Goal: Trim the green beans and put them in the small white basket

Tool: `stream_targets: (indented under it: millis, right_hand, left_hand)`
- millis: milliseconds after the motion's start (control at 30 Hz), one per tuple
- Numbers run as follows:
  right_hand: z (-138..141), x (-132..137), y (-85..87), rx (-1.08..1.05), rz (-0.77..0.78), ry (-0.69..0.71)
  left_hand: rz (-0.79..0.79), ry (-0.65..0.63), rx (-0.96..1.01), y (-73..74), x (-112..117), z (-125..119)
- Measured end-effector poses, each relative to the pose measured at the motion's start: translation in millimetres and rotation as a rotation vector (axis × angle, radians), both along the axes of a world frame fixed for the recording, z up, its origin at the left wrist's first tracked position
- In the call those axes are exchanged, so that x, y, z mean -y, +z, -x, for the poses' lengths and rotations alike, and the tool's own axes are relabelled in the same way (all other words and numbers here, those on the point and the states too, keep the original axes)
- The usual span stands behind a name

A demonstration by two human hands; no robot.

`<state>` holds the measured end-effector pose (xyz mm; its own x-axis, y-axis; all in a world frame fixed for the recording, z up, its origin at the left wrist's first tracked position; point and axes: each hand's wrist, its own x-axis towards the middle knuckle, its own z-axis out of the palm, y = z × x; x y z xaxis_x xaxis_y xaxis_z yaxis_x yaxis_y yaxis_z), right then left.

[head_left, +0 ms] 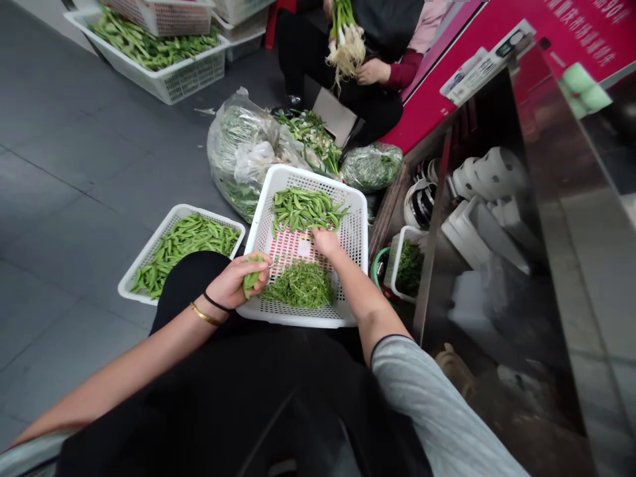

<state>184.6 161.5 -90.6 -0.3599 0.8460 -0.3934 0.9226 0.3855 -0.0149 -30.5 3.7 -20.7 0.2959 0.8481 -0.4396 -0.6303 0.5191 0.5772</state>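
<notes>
On my lap rests a white plastic basket (362,265) with holes in its walls and floor. Its far half holds a pile of green pea pods (303,207). A heap of thin green trimmings (301,285) lies in the near half. My left hand (241,278), at the basket's left rim, is closed around several pea pods (252,275). My right hand (325,242) reaches into the basket, at the near edge of the pod pile. Its fingers point away from me and are mostly hidden, so their grip cannot be made out.
Left of my knee, a second white basket (130,273) holds more pea pods. Bagged greens (238,142) lie beyond my basket. Across from me sits a person (375,71) holding spring onions (345,46). A metal shelf unit (432,258) stands close on the right. Stacked vegetable crates (171,86) are far left.
</notes>
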Motion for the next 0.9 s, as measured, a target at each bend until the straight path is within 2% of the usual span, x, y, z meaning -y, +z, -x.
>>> stream_targets:
  millis: [100, 200, 300, 367, 433, 467, 533, 633, 733, 800, 833, 900]
  right_hand:
    - [-1, 5, -6.3, -0.002, -0.026, 0.002]
    - [-11, 25, 4.4, -0.145, -0.128, -0.054]
    - [-13, 60, 21.8, -0.658, -0.170, -0.235]
    - [-7, 90, 32.3, -1.010, -0.046, -0.337]
    - [-1, 119, 42.0, -1.194, 0.072, -0.351]
    - [0, 132, 46.9, -1.211, 0.077, -0.320]
    - [1, 152, 57.8, -1.117, -0.018, -0.177]
    - [-2, 168, 75.9, -0.831, -0.115, 0.159]
    - [-3, 175, 91.4, -0.720, 0.051, 0.391]
    - [-5, 174, 97.2, -0.794, 0.241, 0.425]
    - [-7, 171, 98.6, -0.859, 0.338, 0.387]
    - [-17, 161, 99.3, -1.014, 0.451, 0.179]
  left_hand:
    - [0.010, -0.042, -0.044, -4.0, 4, -4]
    - [0.088, -0.085, -0.100, -9.2, 3, -9]
    - [0.127, -0.104, -0.144, -12.5, 1, -24]
    - [0.086, -0.070, -0.169, -12.4, 2, -35]
    - [0.013, 0.008, -0.192, -11.1, 4, -43]
    - [-0.024, 0.046, -0.203, -10.2, 5, -44]
    - [-0.078, 0.087, -0.230, -8.1, 8, -43]
    - [-0.112, 0.028, -0.312, -4.1, 14, -35]
    - [-0.170, -0.128, -0.398, 0.8, 20, -30]
    - [-0.226, -0.224, -0.382, 3.8, 23, -29]
    - [-0.245, -0.258, -0.354, 5.1, 25, -29]
    - [-0.254, -0.301, -0.293, 6.6, 25, -28]
